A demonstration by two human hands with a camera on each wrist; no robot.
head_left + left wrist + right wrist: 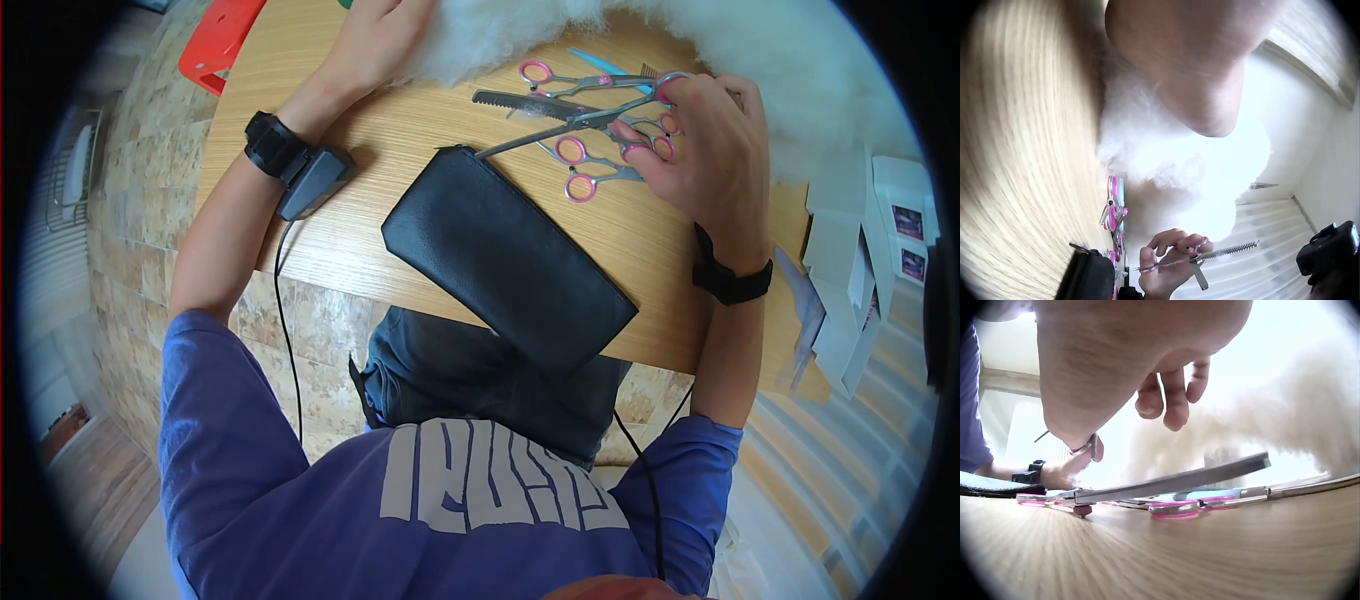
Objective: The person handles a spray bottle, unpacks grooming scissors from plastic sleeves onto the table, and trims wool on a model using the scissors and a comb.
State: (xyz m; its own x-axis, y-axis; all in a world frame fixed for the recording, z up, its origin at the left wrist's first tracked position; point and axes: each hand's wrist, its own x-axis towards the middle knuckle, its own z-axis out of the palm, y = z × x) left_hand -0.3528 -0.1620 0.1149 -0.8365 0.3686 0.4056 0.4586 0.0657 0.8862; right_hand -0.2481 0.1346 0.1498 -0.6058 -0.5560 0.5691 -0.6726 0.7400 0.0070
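Note:
My right hand holds a pair of thinning scissors by their pink-lined finger rings, above the table. Their blades stand apart, and one has comb-like teeth. My left hand is against thick white fluffy fur at the table's far side. Its fingers are hidden by the fur and the frame's edge. Beneath the right hand lie several more scissors with pink rings, beside a light-blue tool. A black zipped pouch lies closer to my body, partly over the table's front edge.
The wooden table ends just before my lap. White boxes stand at the right, and a red plastic seat is at the far left. A cable hangs from the left wrist camera.

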